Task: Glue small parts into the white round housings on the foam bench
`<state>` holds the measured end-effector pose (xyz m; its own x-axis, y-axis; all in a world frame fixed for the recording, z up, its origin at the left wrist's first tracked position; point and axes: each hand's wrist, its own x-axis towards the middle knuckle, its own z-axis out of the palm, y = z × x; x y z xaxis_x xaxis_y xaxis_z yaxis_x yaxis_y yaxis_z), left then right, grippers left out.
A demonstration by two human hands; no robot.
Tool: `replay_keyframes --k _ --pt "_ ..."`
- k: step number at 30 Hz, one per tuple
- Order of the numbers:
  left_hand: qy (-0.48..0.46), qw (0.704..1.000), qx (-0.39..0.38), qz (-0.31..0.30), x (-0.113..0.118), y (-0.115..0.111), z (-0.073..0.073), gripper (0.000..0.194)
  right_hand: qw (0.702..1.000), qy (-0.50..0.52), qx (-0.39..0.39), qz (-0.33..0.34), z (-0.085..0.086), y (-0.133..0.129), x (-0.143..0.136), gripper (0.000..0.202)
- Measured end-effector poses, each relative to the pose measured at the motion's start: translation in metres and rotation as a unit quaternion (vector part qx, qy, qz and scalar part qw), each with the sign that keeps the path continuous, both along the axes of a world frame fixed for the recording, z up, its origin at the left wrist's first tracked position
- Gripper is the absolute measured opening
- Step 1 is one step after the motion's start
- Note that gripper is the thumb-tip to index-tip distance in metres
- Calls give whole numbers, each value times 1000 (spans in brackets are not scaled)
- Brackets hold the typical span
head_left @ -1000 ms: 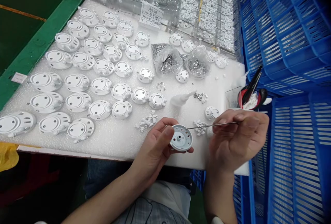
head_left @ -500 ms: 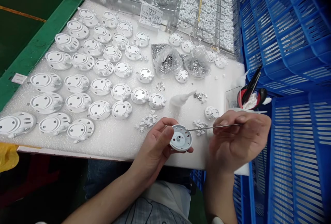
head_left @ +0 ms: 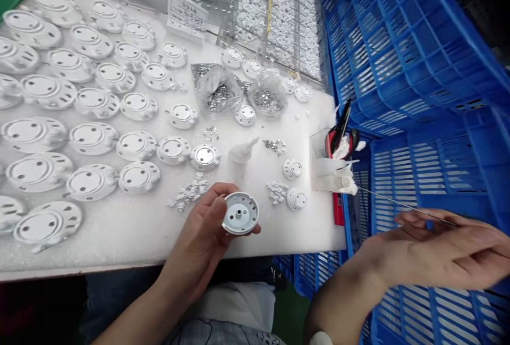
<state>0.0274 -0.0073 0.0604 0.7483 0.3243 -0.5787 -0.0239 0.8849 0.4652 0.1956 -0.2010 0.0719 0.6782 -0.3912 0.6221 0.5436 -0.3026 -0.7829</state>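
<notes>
In the head view, pinches a round white part between the thumb and fingers of the left hand, hollow side up toward the camera, central post and rim slots visible, just above the near edge of the white worktop. Taking that part as clock centre, grips a thin metal rod in the curled fingers of the right hand, out at 3 o'clock in front of the blue crates. Points the rod's far tip leftward at the white corner of a translucent holder; cannot tell contact from a narrow gap there. Shows a black-and-red-handled tool upright in that holder at 2 o'clock. Shows a white nozzle bottle at 12 o'clock, silvery bits at 1 o'clock, and small white pieces at 2 o'clock, just beside two small round parts. Shows more white pieces at 10 o'clock and rows of white two-holed parts from 9 to 11 o'clock. Farther off, toward 12 o'clock, shows clear bags of metal bits, then compartmented trays of white pieces, with a blurred paper card at 11 o'clock.
</notes>
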Motion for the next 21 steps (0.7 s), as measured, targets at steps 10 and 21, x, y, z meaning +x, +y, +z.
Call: replay_keyframes --k 10,21 --pt "-23 1000 -8 -7 1 3 3 49 993 -56 -99 29 -18 1 7 17" --pt "-106 966 223 -79 -11 1 -9 22 874 108 -250 403 -19 55 -83 21"
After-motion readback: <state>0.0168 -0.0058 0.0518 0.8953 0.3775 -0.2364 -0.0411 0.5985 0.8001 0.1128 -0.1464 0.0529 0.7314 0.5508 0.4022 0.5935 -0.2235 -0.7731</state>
